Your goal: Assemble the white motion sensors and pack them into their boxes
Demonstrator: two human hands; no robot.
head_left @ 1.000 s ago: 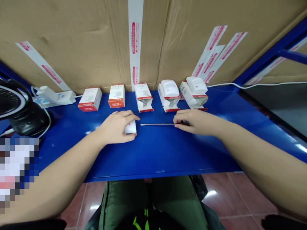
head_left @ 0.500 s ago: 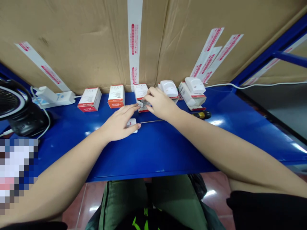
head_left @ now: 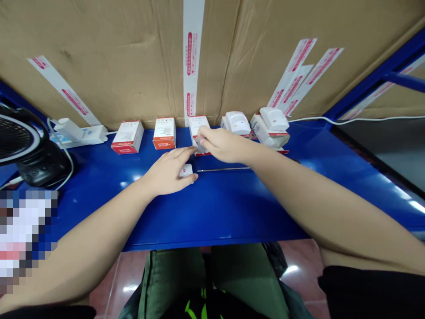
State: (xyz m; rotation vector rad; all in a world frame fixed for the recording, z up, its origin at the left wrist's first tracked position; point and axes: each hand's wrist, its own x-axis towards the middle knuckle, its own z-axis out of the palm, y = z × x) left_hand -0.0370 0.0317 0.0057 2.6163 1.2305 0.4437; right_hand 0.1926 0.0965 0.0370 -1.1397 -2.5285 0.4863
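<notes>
Right hand (head_left: 222, 144) has left the metal rod (head_left: 224, 169) and pinches a small grey piece (head_left: 201, 145) at an open white box (head_left: 198, 132); left hand (head_left: 169, 175) rests open on a white plastic part (head_left: 186, 170) on the blue bench (head_left: 232, 212).

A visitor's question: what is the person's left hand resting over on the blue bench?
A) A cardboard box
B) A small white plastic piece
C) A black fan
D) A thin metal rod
B: the left hand sits over the small white plastic piece, while the thin metal rod lies apart to the right.
</notes>
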